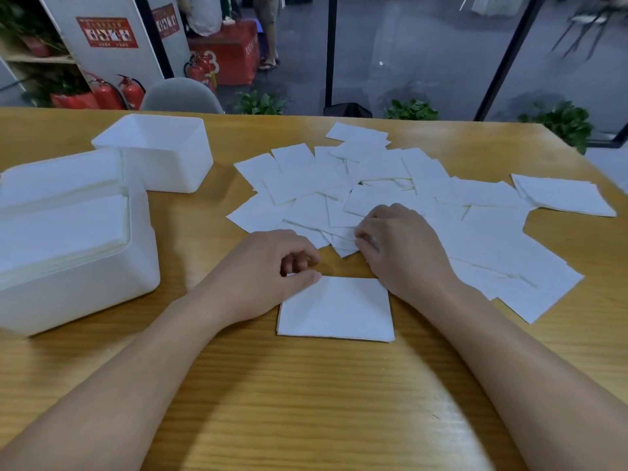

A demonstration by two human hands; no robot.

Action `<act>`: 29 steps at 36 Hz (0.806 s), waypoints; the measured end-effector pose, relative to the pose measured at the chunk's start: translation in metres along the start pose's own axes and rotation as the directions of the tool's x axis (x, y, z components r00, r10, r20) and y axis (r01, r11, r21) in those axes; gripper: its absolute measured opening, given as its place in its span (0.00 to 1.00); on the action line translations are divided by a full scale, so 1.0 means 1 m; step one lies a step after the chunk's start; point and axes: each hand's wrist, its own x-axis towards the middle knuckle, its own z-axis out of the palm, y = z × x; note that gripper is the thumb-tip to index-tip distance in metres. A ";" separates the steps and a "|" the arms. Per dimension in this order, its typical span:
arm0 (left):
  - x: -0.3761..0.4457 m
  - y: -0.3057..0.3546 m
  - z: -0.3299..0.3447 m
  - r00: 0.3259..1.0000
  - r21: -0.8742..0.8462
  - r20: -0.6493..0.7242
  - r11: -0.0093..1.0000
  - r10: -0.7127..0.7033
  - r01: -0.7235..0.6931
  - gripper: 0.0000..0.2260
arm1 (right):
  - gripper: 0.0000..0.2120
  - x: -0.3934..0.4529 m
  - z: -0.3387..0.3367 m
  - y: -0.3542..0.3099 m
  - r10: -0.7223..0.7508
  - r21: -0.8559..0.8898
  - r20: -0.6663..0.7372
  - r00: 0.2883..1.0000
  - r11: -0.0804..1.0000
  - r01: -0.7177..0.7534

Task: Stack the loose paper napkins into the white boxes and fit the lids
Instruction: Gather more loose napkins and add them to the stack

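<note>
A small neat stack of white napkins [336,309] lies on the wooden table [306,402] in front of me. My left hand [268,270] rests on the stack's top left corner, thumb on the paper and fingers curled. My right hand [401,246] pinches the near edge of the loose napkin pile [390,188] just behind the stack. A white box [68,239] at the near left holds stacked napkins and has no lid. A second white box [159,151] stands behind it, open, its inside not visible.
A separate small pile of napkins [564,195] lies near the table's right edge. A grey chair back [181,95] stands beyond the far edge. Fire extinguishers [119,91] and potted plants [411,110] sit on the floor behind.
</note>
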 end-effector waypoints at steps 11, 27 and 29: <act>0.004 0.006 0.001 0.967 0.036 -0.253 0.999 0.035 -0.027 0.14 | 0.08 -0.005 -0.014 -0.002 -0.151 0.093 0.034 0.988 0.985 0.148; 0.003 0.006 0.000 0.961 -0.069 -0.264 0.993 0.078 -0.099 0.05 | 0.16 -0.030 -0.030 0.003 -0.057 0.517 -0.014 0.998 0.854 0.056; 0.002 0.010 -0.002 0.972 -0.164 -0.226 0.981 0.065 -0.104 0.04 | 0.14 -0.030 -0.031 -0.002 -0.024 0.526 -0.046 0.999 0.849 0.045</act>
